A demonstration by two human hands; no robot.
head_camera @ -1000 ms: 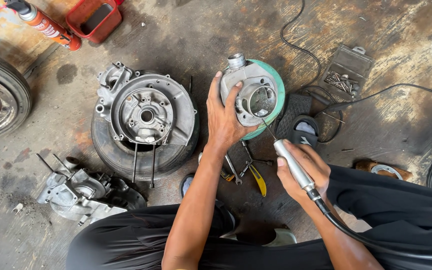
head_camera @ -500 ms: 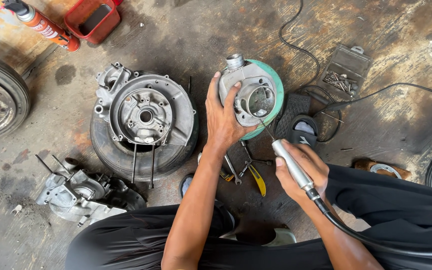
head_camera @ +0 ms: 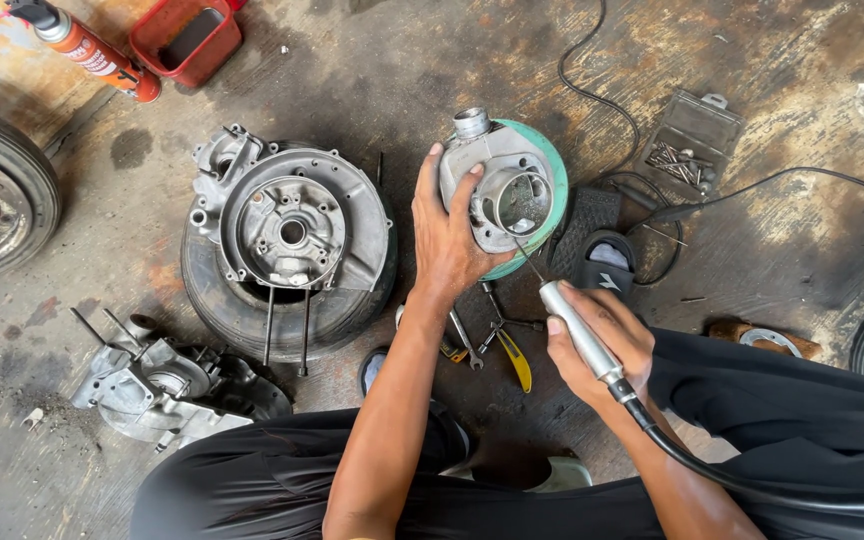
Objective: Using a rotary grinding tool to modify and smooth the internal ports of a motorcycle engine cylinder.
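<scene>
Our left hand grips the grey cast-metal cylinder part, propped on a green disc on the stained concrete floor. Our right hand is wrapped around a slim silver rotary tool handpiece, its thin bit reaching into the bore.

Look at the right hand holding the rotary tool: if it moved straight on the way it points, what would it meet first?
Probably the grey metal cylinder held by the left hand; the right hand aims its tool tip at the bore.
</scene>
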